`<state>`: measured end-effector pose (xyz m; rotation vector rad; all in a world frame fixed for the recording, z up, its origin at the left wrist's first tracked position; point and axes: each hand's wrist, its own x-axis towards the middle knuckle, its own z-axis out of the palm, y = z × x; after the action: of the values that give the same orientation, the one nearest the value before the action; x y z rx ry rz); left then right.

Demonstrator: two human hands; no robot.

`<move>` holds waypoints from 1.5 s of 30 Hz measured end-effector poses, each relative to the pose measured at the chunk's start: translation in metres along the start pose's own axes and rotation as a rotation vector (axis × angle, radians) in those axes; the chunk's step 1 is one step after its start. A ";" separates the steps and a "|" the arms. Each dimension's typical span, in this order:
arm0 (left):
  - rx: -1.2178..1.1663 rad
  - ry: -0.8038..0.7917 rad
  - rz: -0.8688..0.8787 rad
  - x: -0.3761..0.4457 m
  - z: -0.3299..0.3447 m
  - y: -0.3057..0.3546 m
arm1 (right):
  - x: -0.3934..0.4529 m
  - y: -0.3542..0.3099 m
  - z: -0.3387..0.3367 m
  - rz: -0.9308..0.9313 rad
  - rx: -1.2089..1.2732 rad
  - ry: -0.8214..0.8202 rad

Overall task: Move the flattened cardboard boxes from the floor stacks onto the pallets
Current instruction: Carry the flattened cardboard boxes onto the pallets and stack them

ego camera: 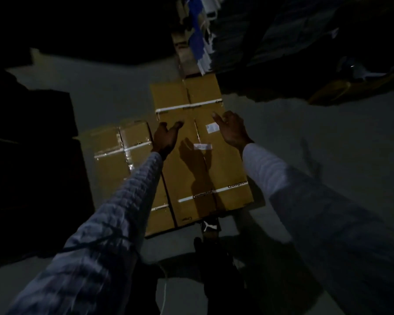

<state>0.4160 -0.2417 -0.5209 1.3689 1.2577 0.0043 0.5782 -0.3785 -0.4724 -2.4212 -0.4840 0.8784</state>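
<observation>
dark stacks (30, 142) at left — unreadable | white labels (202, 146) on flattened cardboard box (191, 105) — blurred | sleeves cut off below

Grey floor (305, 133), dim light.
Flattened cardboard box (205, 169) lies flat on it, white "Crompton" tape across. Second flattened box (121, 153) just beside, at left, partly under the first. Dark stacks at far edges, unclear.

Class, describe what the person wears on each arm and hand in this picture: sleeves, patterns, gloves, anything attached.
Both hands are bare, no gloves. The left hand comes out of a long sleeve with a faint checked pattern in pale grey-blue. The right hand comes out of a plain whitish long sleeve. No watch or rings can be made out in the dim light.
</observation>
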 end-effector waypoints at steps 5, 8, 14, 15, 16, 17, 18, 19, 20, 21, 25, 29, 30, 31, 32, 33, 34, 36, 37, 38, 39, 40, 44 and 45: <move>0.117 0.147 -0.165 0.093 0.040 -0.072 | 0.064 0.073 0.039 0.054 0.066 -0.084; 0.119 0.181 -0.177 0.111 0.052 -0.099 | 0.093 0.108 0.055 0.041 0.108 -0.113; -0.183 0.044 -0.130 0.129 0.051 -0.169 | 0.113 0.158 0.067 0.112 0.330 -0.218; -0.222 0.034 -0.110 0.127 0.052 -0.172 | 0.114 0.163 0.070 0.122 0.355 -0.225; -0.239 0.038 -0.094 0.121 0.051 -0.168 | 0.111 0.163 0.071 0.127 0.380 -0.220; -0.244 0.051 -0.090 0.113 0.048 -0.163 | 0.105 0.160 0.070 0.125 0.387 -0.212; -0.244 0.052 -0.071 0.105 0.045 -0.158 | 0.099 0.157 0.070 0.121 0.386 -0.206; -0.244 0.052 -0.062 0.094 0.038 -0.150 | 0.090 0.151 0.068 0.115 0.391 -0.209; -0.242 0.056 -0.029 0.085 0.030 -0.144 | 0.082 0.142 0.066 0.112 0.404 -0.213; -0.252 0.059 -0.014 0.072 0.018 -0.135 | 0.072 0.131 0.063 0.109 0.412 -0.224; -0.326 0.127 0.041 0.007 -0.046 -0.086 | 0.029 0.066 0.054 0.060 0.466 -0.276; -0.353 0.253 0.053 -0.070 -0.133 -0.046 | -0.024 -0.022 0.049 -0.039 0.462 -0.330; -0.376 0.284 0.063 -0.090 -0.156 -0.037 | -0.039 -0.047 0.048 -0.074 0.462 -0.339; -0.408 0.322 0.058 -0.113 -0.181 -0.031 | -0.059 -0.077 0.045 -0.110 0.452 -0.353; -0.449 0.351 0.063 -0.136 -0.206 -0.026 | -0.079 -0.105 0.045 -0.149 0.441 -0.374; -0.484 0.381 0.066 -0.159 -0.230 -0.022 | -0.098 -0.133 0.046 -0.170 0.416 -0.396; -0.523 0.410 0.076 -0.183 -0.254 -0.019 | -0.116 -0.159 0.050 -0.197 0.407 -0.420; -0.584 0.472 0.099 -0.232 -0.304 -0.020 | -0.152 -0.208 0.065 -0.238 0.389 -0.446; -0.611 0.503 0.111 -0.258 -0.333 -0.026 | -0.171 -0.233 0.079 -0.276 0.361 -0.461; -0.639 0.527 0.127 -0.282 -0.362 -0.035 | -0.184 -0.254 0.098 -0.327 0.339 -0.489; -0.657 0.545 0.139 -0.303 -0.391 -0.046 | -0.202 -0.277 0.115 -0.370 0.322 -0.513; -0.677 0.565 0.162 -0.324 -0.421 -0.057 | -0.227 -0.304 0.131 -0.402 0.311 -0.534; -0.724 0.685 0.229 -0.396 -0.535 -0.104 | -0.331 -0.409 0.203 -0.559 0.282 -0.635; -0.727 0.712 0.237 -0.414 -0.564 -0.118 | -0.353 -0.433 0.226 -0.593 0.274 -0.650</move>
<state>-0.1964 -0.1465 -0.1764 0.8659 1.4410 1.0896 0.1042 -0.1245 -0.2002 -1.5606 -1.1545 1.3247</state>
